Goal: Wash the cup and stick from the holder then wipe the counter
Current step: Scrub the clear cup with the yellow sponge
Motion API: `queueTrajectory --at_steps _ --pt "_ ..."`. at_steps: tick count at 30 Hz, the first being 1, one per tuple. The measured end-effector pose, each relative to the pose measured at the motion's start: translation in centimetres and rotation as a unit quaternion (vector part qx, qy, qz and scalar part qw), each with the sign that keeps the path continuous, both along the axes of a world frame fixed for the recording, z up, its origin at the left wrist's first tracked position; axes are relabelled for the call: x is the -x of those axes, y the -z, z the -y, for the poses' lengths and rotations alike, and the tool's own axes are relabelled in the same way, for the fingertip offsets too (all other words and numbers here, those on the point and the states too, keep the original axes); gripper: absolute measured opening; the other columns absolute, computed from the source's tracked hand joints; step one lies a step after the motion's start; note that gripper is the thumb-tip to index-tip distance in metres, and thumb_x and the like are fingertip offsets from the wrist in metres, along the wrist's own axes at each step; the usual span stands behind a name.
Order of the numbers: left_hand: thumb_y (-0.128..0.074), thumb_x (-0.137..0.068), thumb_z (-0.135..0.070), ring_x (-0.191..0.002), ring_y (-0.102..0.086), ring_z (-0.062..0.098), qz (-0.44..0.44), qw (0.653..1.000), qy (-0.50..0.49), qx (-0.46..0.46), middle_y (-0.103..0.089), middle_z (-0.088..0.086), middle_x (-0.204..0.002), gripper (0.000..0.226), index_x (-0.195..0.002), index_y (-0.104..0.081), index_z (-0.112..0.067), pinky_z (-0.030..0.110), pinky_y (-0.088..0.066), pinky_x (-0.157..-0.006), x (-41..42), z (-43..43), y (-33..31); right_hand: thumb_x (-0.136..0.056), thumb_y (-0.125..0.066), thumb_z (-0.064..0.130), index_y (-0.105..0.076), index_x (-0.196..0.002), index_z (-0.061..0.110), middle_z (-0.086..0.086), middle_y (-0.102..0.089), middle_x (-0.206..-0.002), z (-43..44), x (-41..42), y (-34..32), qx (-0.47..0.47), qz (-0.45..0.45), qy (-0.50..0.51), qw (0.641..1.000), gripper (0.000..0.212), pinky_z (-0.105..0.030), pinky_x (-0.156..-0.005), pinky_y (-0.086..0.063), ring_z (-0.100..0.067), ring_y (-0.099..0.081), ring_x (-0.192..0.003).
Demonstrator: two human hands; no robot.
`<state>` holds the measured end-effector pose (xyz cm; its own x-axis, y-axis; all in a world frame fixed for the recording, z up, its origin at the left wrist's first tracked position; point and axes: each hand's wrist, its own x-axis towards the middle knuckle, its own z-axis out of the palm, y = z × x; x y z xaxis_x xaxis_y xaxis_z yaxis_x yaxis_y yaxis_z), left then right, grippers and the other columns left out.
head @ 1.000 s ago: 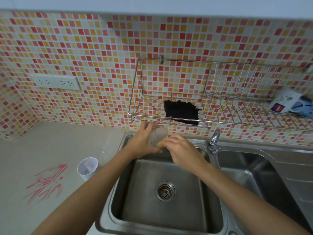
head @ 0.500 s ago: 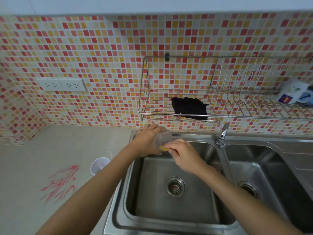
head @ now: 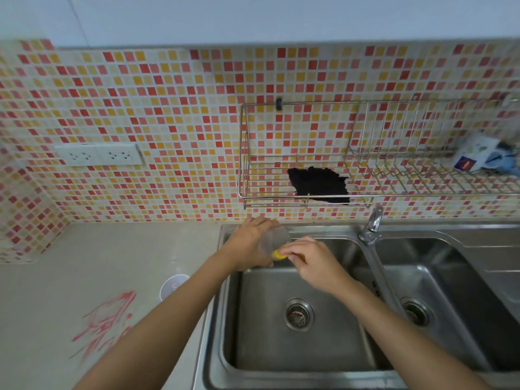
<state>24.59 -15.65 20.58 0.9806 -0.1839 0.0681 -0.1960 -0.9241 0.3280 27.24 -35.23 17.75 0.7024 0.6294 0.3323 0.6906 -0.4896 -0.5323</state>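
Frosted plastic, nearly see-through, makes up the cup (head: 274, 239), which is tipped on its side with its mouth turned toward the right. It is held above the back-left corner of the left basin (head: 281, 347), close to the sink's rear rim. The left hand (head: 251, 243) wraps its curled fingers around the cup's body from the left. The right hand (head: 312, 263) pinches a small yellow sponge (head: 277, 254) between thumb and fingertips, right at the cup's mouth. Below them the left basin holds only its round drain strainer (head: 298, 315), and the right basin (head: 450, 291) shows its own drain. A tap (head: 372, 223) stands on the ridge between the two. On the counter (head: 84, 263) just left of the sink stands a white holder (head: 171, 285), partly hidden by the left forearm. Something faintly pink shows inside, too small to make out. Red scribbles (head: 104, 325) mark the counter nearer the front. A wire rack (head: 244, 175) on the tiled wall carries a black cloth (head: 319, 184) in its left section and a printed packet (head: 472, 156) far to the right.
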Motion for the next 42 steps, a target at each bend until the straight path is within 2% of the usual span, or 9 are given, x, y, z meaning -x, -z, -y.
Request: queueTrajectory --at_steps 3,6,8,11,16,21,28,34,42 --pt "-0.083 -0.068 -0.038 -0.128 -0.035 0.015 0.015 1.0 0.002 0.013 -0.043 -0.007 -0.142 0.089 -0.143 -0.038 -0.027 0.023 -0.024 -0.101 -0.4 -0.3 -0.2 -0.082 -0.065 -0.004 -0.074 -0.108 0.016 0.008 -0.072 -0.108 0.1 -0.6 -0.1 0.045 0.129 -0.005 0.991 0.034 -0.029 -0.09 -0.051 -0.016 -0.057 -0.104" --pt "-0.084 -0.066 -0.041 -0.126 -0.037 0.017 0.03 0.999 0.007 0.02 -0.045 -0.005 -0.139 0.089 -0.141 -0.039 -0.026 0.03 -0.032 -0.107 -1.0 -0.6 -0.6 -0.076 -0.07 -0.005 -0.073 -0.108 0.015 0.006 -0.072 -0.108 -0.6 0.2 0.0 0.041 0.175 0.017 0.983 0.038 -0.025 -0.09 -0.05 -0.018 -0.058 -0.102" --pt "-0.084 -0.066 -0.042 -0.125 -0.037 0.017 0.026 1.0 0.007 0.009 -0.045 -0.005 -0.138 0.088 -0.14 -0.039 -0.027 0.035 -0.035 -0.108 -1.2 -0.9 -0.6 -0.082 -0.067 0.001 -0.073 -0.109 0.016 0.006 -0.071 -0.11 -1.0 0.8 -0.1 0.018 0.115 0.028 0.993 0.032 -0.026 -0.092 -0.048 -0.018 -0.058 -0.101" --pt "-0.083 -0.067 -0.04 -0.125 -0.037 0.017 0.019 1.0 0.009 -0.003 -0.044 -0.006 -0.14 0.088 -0.142 -0.038 -0.028 0.028 -0.031 -0.104 -0.9 -1.4 0.1 -0.087 -0.065 0.012 -0.073 -0.109 0.02 0.009 -0.071 -0.11 -1.1 0.8 -0.9 0.001 -0.033 0.042 0.999 0.025 -0.022 -0.09 -0.043 -0.012 -0.06 -0.099" --pt "-0.085 -0.065 -0.04 -0.126 -0.038 0.018 0.025 0.999 -0.006 0.022 -0.045 -0.006 -0.139 0.091 -0.142 -0.039 -0.028 0.032 -0.032 -0.107 -1.2 -2.3 0.7 -0.087 -0.067 0.015 -0.072 -0.109 0.02 0.009 -0.07 -0.107 -1.1 0.7 -1.0 -0.028 -0.029 0.1 0.994 0.023 -0.025 -0.088 -0.045 -0.008 -0.06 -0.096" --pt "-0.085 -0.062 -0.045 -0.125 -0.04 0.019 0.019 0.999 -0.024 0.018 -0.045 -0.008 -0.138 0.092 -0.14 -0.037 -0.032 0.043 -0.039 -0.105 -1.3 -3.7 1.1 -0.084 -0.071 0.016 -0.075 -0.1 0.024 0.012 -0.073 -0.092 -1.4 1.1 -1.3 -0.05 -0.198 0.123 0.971 0.018 -0.006 -0.072 -0.045 0.006 -0.064 -0.084" --pt "-0.085 -0.063 -0.044 -0.125 -0.039 0.019 0.01 0.994 -0.063 0.084 -0.044 -0.005 -0.138 0.091 -0.139 -0.038 -0.03 0.05 -0.041 -0.104 -0.4 -4.6 0.9 -0.086 -0.068 0.014 -0.069 -0.092 0.022 0.014 -0.066 -0.084 -1.4 1.0 -2.5 -0.102 -0.23 0.175 0.952 0.01 -0.006 -0.063 -0.042 0.002 -0.059 -0.078" --pt "-0.076 -0.061 -0.065 -0.118 -0.047 0.019 -0.009 0.99 -0.085 0.116 -0.051 -0.002 -0.132 0.091 -0.135 -0.04 -0.026 0.046 -0.046 -0.099 0.1 -4.5 0.7 -0.086 -0.06 0.014 -0.062 -0.081 0.021 0.008 -0.063 -0.078 -1.9 1.4 -2.7 -0.095 -0.25 0.176 0.947 0.008 -0.024 -0.066 -0.043 -0.008 -0.058 -0.072" --pt "-0.08 -0.063 -0.06 -0.125 -0.041 0.014 0.003 0.988 -0.084 0.13 -0.048 -0.007 -0.138 0.09 -0.137 -0.038 -0.03 0.04 -0.042 -0.104 0.3 -4.1 1.8 -0.089 -0.064 0.017 -0.061 -0.093 0.021 0.009 -0.063 -0.096 -4.0 -1.2 -8.4 -0.219 -0.107 0.201 0.949 0.005 -0.007 -0.07 -0.043 0.001 -0.058 -0.088"
